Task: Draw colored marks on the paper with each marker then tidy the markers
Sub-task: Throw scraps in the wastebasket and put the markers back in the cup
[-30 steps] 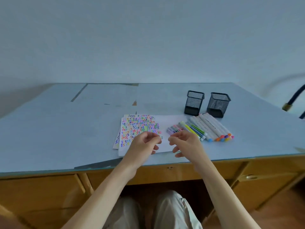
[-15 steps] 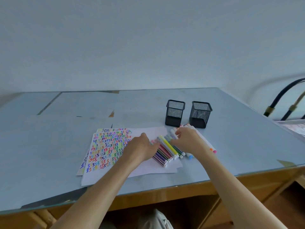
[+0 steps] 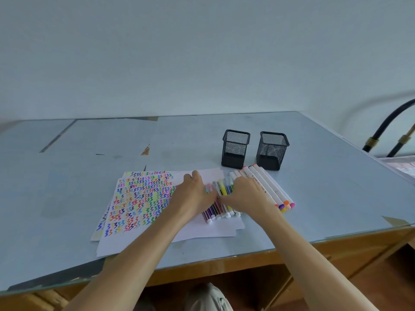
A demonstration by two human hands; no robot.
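White paper sheets (image 3: 208, 230) lie on the desk, their left half filled with rows of colored zigzag marks (image 3: 143, 198). A row of thin colored markers (image 3: 219, 213) rests on the paper's right part. My left hand (image 3: 194, 196) lies on their left side and my right hand (image 3: 247, 196) on their right side, fingers pressing against the bundle from both sides. Whether either hand has lifted a marker cannot be seen. To the right, several thick white markers (image 3: 272, 189) with colored ends lie side by side on the desk.
Two black mesh pen holders, one on the left (image 3: 235, 149) and one on the right (image 3: 272, 150), stand just behind the markers. The blue-grey desk top (image 3: 67, 187) ends at a front edge near me. Black tubes (image 3: 390, 124) rise at the far right.
Both hands went from hovering above the near paper edge forward onto the thin markers and closed in on the bundle. The view shifted closer and lower.
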